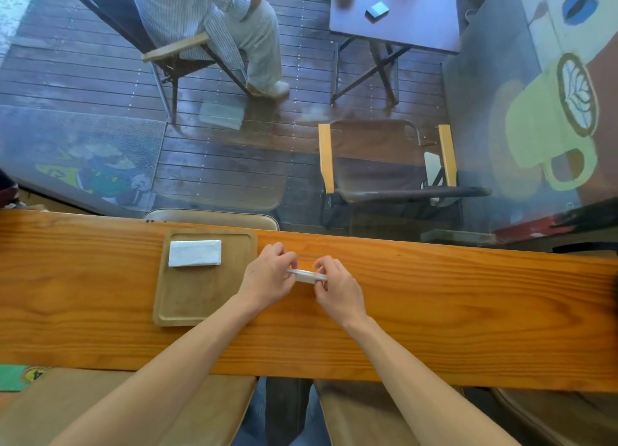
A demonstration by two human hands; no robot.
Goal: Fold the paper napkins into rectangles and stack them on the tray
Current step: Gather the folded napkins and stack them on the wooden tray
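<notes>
A square wooden tray (187, 305) lies on the wooden counter (434, 305), left of centre. One folded white napkin (195, 252) rests flat in the tray's far left corner. Just right of the tray, my left hand (267, 283) and my right hand (337, 286) each pinch one end of a second white napkin (305, 275). That napkin is folded into a narrow strip and held just above the counter. My fingers hide most of its ends.
A glass pane stands along the counter's far edge. Behind it are a wooden deck, an empty chair (388, 164), a small table (398, 14) and a seated person (214, 27). Brown stool seats sit below the counter's near edge.
</notes>
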